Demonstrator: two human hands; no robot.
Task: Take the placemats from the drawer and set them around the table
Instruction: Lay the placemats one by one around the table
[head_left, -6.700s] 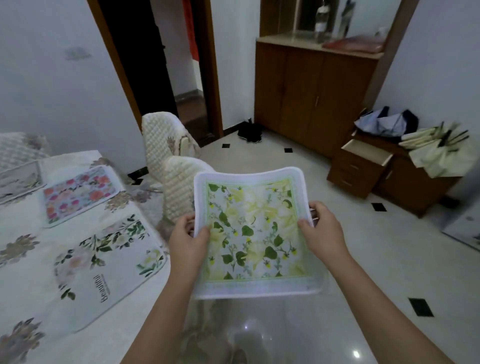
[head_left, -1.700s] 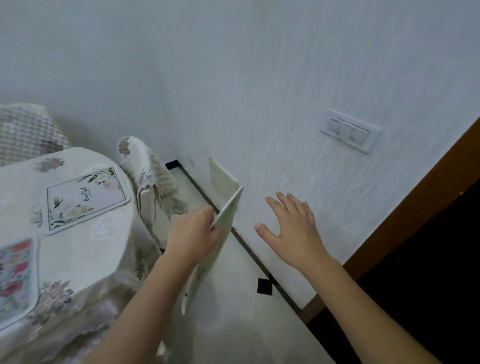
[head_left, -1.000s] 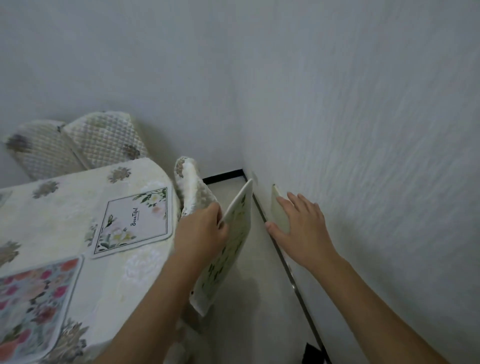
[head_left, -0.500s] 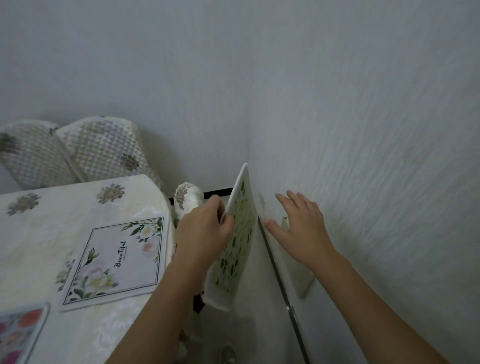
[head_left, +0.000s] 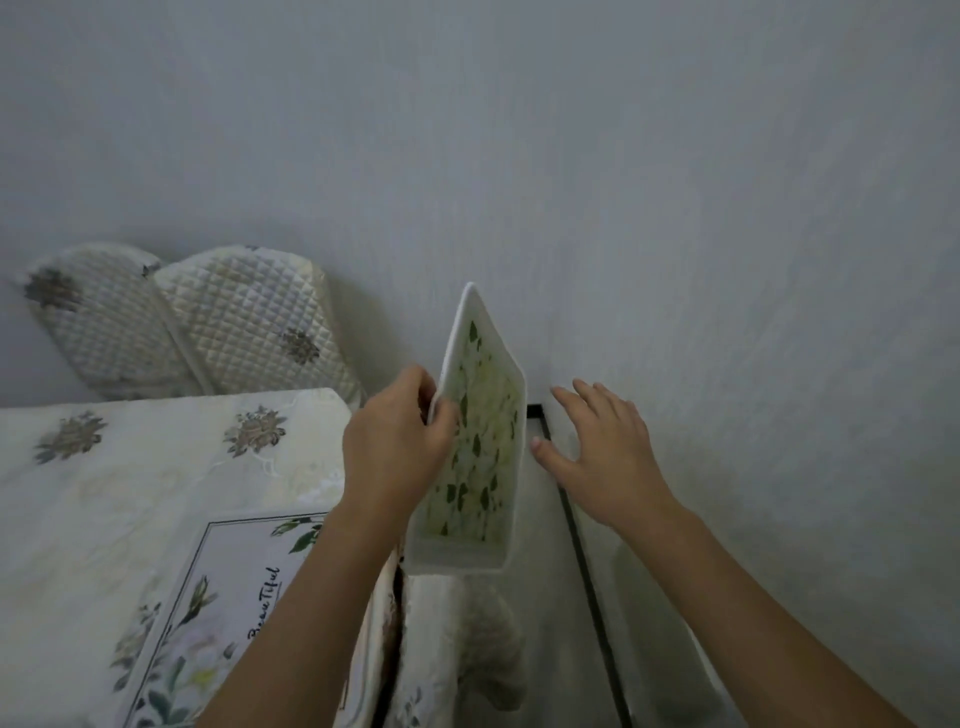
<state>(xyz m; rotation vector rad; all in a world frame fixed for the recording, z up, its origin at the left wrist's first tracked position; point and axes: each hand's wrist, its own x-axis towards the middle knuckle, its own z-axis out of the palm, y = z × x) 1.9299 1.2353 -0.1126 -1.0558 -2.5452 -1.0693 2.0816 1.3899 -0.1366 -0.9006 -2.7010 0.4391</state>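
Left hand (head_left: 397, 447) pinches stiff rectangular leaf-print placemat (head_left: 478, 441) upright; right hand (head_left: 602, 457) spread flat

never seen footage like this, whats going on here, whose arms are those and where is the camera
There is no machine here. The camera is worn on a person's head and looks forward and down, so the two bare arms reaching in from the bottom are that person's own.

The left hand grips a placemat with green leaves, holding it upright on its edge in the air, just past the table's corner. The right hand is open, fingers spread, holding nothing, close to the white wall.

On the left is a table under a flowered tablecloth. One floral placemat with lettering already lies flat on it. Behind the table, two chair backs in quilted covers stand by the wall. Another covered chair sits under the held mat.
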